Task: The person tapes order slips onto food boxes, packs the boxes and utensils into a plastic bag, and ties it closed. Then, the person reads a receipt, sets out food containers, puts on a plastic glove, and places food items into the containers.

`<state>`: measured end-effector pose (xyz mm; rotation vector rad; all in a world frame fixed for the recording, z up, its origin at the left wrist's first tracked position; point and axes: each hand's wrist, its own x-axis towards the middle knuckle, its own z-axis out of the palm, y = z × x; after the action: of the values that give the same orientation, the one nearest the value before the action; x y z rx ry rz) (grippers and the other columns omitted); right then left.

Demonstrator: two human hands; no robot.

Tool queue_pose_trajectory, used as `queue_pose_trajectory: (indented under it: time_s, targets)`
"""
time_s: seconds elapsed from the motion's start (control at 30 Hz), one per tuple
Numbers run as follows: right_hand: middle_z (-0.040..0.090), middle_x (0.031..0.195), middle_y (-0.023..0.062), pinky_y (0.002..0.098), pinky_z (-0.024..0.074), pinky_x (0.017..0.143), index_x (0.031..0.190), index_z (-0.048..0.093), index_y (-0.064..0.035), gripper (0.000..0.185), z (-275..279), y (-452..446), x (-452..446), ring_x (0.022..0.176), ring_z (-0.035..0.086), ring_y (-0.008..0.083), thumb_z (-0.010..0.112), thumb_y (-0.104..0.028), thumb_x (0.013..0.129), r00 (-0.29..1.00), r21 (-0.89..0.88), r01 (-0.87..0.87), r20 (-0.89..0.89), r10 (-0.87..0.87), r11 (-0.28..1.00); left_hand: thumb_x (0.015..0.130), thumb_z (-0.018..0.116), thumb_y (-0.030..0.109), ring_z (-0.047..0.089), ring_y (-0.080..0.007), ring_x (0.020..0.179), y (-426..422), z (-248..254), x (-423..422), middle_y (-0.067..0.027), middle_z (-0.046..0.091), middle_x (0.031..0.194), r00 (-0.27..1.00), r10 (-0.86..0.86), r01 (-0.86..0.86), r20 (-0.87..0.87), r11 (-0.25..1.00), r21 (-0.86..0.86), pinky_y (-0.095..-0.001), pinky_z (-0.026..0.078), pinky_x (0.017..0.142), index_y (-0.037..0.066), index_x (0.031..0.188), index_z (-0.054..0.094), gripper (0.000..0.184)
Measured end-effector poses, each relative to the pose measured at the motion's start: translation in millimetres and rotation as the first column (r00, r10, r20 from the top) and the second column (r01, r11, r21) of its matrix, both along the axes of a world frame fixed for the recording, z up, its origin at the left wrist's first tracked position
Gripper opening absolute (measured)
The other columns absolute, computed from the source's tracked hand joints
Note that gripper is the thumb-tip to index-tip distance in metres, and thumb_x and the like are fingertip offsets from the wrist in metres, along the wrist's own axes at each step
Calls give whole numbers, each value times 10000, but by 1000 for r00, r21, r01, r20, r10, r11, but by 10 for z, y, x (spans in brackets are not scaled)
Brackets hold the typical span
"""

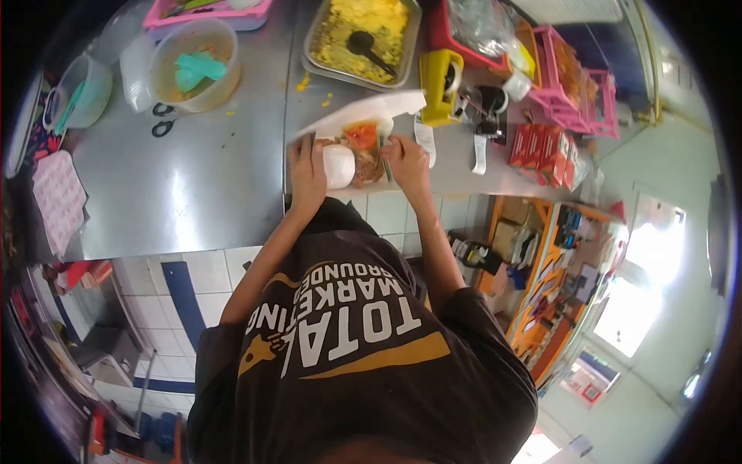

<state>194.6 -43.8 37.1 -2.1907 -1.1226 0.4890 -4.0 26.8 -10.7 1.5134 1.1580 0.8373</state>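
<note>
Box sits open near the table's edge, probably for easy reach; your left hand and right hand grasp 2 opposite sides, seemingly steadying it.

Smooth matt box, glossy metal tbl

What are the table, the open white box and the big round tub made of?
Table: probably steel, grey with shiny glare. Box: matte and opaque white, so perhaps foam or card; I can't tell which. Tub: likely plastic, cloudy and see-through.
</note>
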Motion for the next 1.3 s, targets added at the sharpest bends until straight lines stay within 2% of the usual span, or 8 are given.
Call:
queue_pose_trajectory:
  time_s: [0.23, 0.53, 0.93, 1.07, 1.13, 1.2, 1.23, 1.3]
  targets:
    - [645, 777, 252, 473, 522, 697, 842, 692, 7, 367, 5, 3, 587, 762, 644, 462, 563, -321, 945, 981, -106, 159, 125, -145, 982, 1066, 387, 268, 514, -367, 1193, -87, -191, 325, -268, 525, 1266, 988, 7, 21, -155, 983, 183, -415, 391, 1049, -88, 1370, 517, 486]
    - [705, 880, 212, 447, 542, 773, 903, 736, -36, 263, -212, -30, 852, 848, 684, 402, 594, -257, 899, 998, -80, -33, 41, 37, 996, 1041, 410, 229, 511, -325, 1202, -187, -253, 474, -231, 547, 1264, 965, 224, -225, 135, 974, -7, -403, 380, 1056, -57, 1330, 578, 440]
    - [713, 872, 188, 414, 547, 737, 1018, 723, -22, 233, -179, -476, 836, 789, 692, 367, 672, -191, 867, 987, -68, -108, -125, 99, 992, 975, 541, 122, 544, -270, 1184, -204, -410, 375, -167, 567, 1273, 889, 292, -261, 352, 956, -133, -365, 400, 1044, -64, 1312, 529, 384]
    - [699, 939, 203, 420, 539, 785, 1138, 660, 4, 365, 182, -428, 917, 848, 677, 378, 708, -177, 825, 993, 101, 118, -35, -115, 988, 931, 620, 138, 550, -294, 1191, -131, 141, 228, -175, 580, 1258, 798, 525, -584, 297, 796, 162, -373, 412, 1033, -38, 1314, 525, 431]
    - [671, 995, 228, 421, 526, 847, 1211, 594, 28, 470, 269, -244, 1065, 919, 659, 382, 695, -123, 777, 937, 458, -194, 347, 26, 868, 887, 674, 138, 581, -311, 1163, 93, 639, 150, -182, 602, 1241, 979, 201, -160, -23, 838, 523, -384, 448, 990, -16, 1277, 548, 438]
    - [671, 1035, 263, 418, 517, 895, 1179, 617, 54, 467, 214, -60, 1210, 986, 660, 381, 656, -81, 734, 920, 413, -391, 151, 361, 823, 878, 672, 164, 682, -341, 922, 392, 448, 171, -189, 702, 1033, 993, -92, 118, -74, 834, 539, -420, 539, 825, 2, 1115, 666, 287]
    - [679, 1076, 251, 412, 516, 912, 1164, 642, 50, 447, 5, -51, 1253, 1017, 665, 368, 601, -43, 729, 929, 357, -365, 87, 358, 860, 859, 673, 162, 690, -362, 837, 422, 572, 175, -190, 712, 906, 962, -215, 259, -170, 917, 303, -437, 549, 779, 20, 1008, 712, 209]
    - [683, 1106, 238, 414, 509, 931, 1140, 659, 62, 402, -306, 62, 1331, 1036, 665, 351, 532, -12, 766, 892, 222, -388, -154, 426, 894, 903, 652, 178, 673, -323, 744, 543, 706, 140, -214, 688, 843, 915, -302, 386, -267, 848, 364, -430, 534, 689, 25, 963, 717, 177]
